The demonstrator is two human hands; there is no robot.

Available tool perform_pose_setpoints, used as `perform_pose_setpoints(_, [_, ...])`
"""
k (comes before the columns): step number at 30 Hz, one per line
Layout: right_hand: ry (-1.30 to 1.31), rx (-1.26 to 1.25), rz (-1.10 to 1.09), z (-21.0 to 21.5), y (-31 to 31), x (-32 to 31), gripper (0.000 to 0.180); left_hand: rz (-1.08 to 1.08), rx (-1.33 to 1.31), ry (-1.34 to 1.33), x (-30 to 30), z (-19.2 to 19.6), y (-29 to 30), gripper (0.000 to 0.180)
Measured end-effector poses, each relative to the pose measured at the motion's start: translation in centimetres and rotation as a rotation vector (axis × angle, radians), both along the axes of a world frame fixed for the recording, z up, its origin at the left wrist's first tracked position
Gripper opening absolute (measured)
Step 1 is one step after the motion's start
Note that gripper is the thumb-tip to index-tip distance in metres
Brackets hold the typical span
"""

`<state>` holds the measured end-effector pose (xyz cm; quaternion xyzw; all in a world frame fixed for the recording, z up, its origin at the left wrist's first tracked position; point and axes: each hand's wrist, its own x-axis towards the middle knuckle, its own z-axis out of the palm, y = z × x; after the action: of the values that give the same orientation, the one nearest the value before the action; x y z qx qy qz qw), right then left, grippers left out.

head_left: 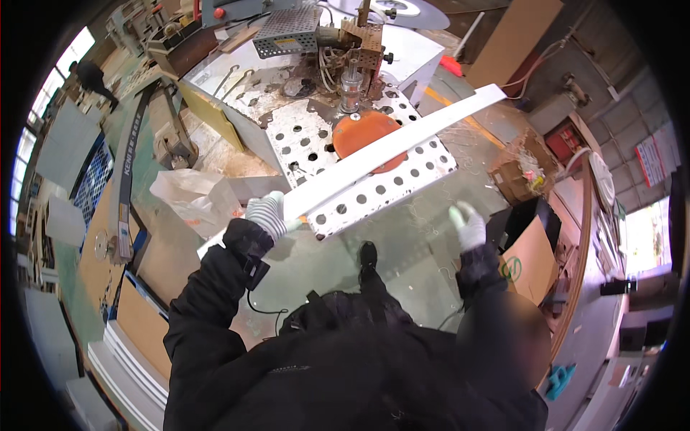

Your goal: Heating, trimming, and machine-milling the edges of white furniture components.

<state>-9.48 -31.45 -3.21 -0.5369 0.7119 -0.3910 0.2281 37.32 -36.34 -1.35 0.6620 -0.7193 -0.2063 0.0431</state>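
A long white board point(402, 144), narrow and flat-sided, lies slantwise across the machine's white perforated table point(327, 223). Its far end juts out past the table's right side. My left hand point(266, 215), in a striped glove, is closed around the board near its left end. An orange disc point(366, 136) on the table is partly covered by the board, and a metal spindle unit point(351, 90) stands just behind it. My right hand point(468, 226), in a pale glove, is held off to the right with fingers apart, touching nothing.
A cardboard box with scraps point(525, 169) stands on the floor at right, with a black bin point(528, 219) nearer me. To the left are a white plastic bag point(194, 194) and a long dark machine beam point(133, 165). Another person point(92, 77) is far back at left.
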Motion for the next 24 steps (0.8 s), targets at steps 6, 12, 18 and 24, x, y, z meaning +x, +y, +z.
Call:
perform_pose_setpoints(6, [-0.087,0.389,0.047,-5.1,-22.9,-12.2,0.069,-0.049,-0.359,-0.234,-2.5,1.3,-2.0,0.073])
perform_pose_setpoints(12, [-0.63,0.734,0.017,-5.4,-32.2,-13.7,0.087,0.717,-0.465,-0.507,8.3,-6.6,5.3,0.069])
perform_pose_setpoints(18, [-1.133,0.454,-0.014,-5.8,-34.0,-12.7,0.056,1.066,-0.554,0.488,10.8,-10.3,6.7,0.072])
perform_pose_setpoints(24, [-1.461,0.011,-0.388,-8.2,-35.6,-19.7,0.038,0.894,-0.411,0.05,0.1,-5.0,1.3,0.07])
